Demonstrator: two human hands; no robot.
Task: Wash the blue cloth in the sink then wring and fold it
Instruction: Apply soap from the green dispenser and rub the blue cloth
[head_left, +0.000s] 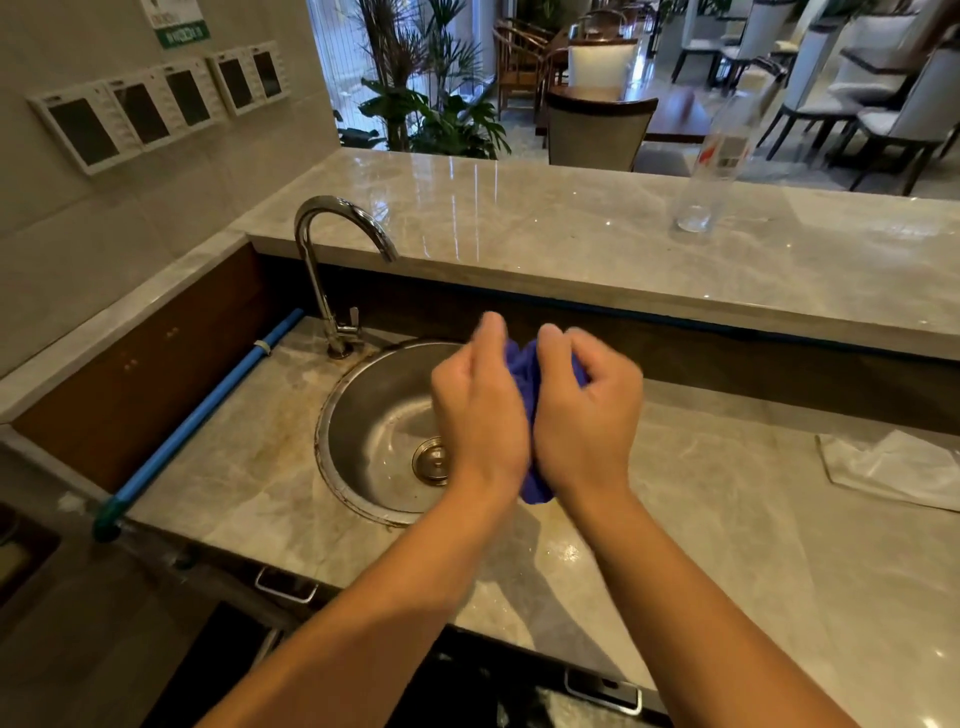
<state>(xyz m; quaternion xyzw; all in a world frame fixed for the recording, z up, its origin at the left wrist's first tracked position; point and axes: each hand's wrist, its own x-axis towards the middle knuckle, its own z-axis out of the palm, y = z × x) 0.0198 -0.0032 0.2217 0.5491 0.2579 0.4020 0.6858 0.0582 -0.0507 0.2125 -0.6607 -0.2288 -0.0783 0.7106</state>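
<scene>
- Bare and close to the camera, the left forearm (363, 623) and right forearm (701, 597) come in from six o'clock and meet over the right part of the sink (332, 405).
- Left hand (478, 410): fingers (491, 325) curled in, clenched on the blue cloth (522, 364).
- Right hand (587, 415): fingers (553, 338) bent tight, grasping the same cloth, its wrist touching the left one.
- The cloth is bunched between both palms; one bit shows at twelve o'clock between the knuckles, and a tail hangs out at six o'clock below the wrists, above the basin's right rim.
- The drain (431, 460) sits just beside the left wrist, at nine o'clock.
- The faucet (332, 260) stands at ten o'clock from the hands, its spout curving over the basin, well apart from the fingers.
- A blue pipe (208, 410) runs along the wall at nine o'clock.
- The raised ledge (571, 234) closes off twelve o'clock, with a clear bottle (711, 171) on it at one o'clock.
- A crumpled white sheet (893, 467) lies on the lower counter (727, 519) at three o'clock.
- Bare marble lies between the hands and that sheet; the counter's front edge carries drawer handles (285, 584) at seven o'clock.
</scene>
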